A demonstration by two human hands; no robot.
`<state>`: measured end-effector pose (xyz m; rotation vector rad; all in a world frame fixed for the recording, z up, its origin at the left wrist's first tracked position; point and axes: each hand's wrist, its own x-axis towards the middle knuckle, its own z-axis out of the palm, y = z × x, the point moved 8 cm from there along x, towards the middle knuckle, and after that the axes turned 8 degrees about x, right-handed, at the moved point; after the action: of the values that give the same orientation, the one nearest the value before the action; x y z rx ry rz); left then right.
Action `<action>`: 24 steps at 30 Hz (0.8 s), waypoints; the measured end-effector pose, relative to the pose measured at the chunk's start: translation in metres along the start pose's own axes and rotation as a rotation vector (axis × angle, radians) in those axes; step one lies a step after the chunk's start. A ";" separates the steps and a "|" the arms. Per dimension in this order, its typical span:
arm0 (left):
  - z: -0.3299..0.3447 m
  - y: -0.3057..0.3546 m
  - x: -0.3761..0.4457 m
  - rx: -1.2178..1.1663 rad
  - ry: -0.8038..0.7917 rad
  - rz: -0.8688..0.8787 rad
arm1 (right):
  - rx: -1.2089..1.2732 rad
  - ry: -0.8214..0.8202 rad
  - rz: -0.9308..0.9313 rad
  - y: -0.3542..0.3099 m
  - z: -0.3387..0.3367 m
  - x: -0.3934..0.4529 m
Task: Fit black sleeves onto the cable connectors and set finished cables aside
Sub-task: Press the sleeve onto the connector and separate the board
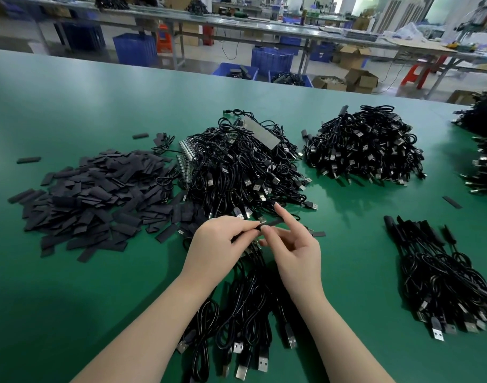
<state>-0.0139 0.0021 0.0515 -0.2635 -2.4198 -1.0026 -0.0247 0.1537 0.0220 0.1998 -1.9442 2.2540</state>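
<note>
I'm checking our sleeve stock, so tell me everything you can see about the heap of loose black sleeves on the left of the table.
The sleeve heap is a wide, low mound of short, flat, matte black strips, seemingly flattened tubing, lying crisscross on the green table. A few strays lie apart at its edges. Its right side meets the cable pile, and a few thin cables lie over that edge. Neither hand touches it.
</note>
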 end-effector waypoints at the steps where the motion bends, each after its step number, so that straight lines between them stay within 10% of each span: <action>1: 0.000 -0.001 0.000 -0.002 -0.009 -0.004 | -0.002 -0.009 0.010 0.000 0.002 0.000; 24: -0.007 0.004 0.000 0.024 0.050 0.065 | 0.167 0.043 0.200 0.004 -0.002 0.005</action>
<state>-0.0101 0.0000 0.0583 -0.3036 -2.3615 -0.9395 -0.0306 0.1552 0.0185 -0.0258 -1.8285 2.5257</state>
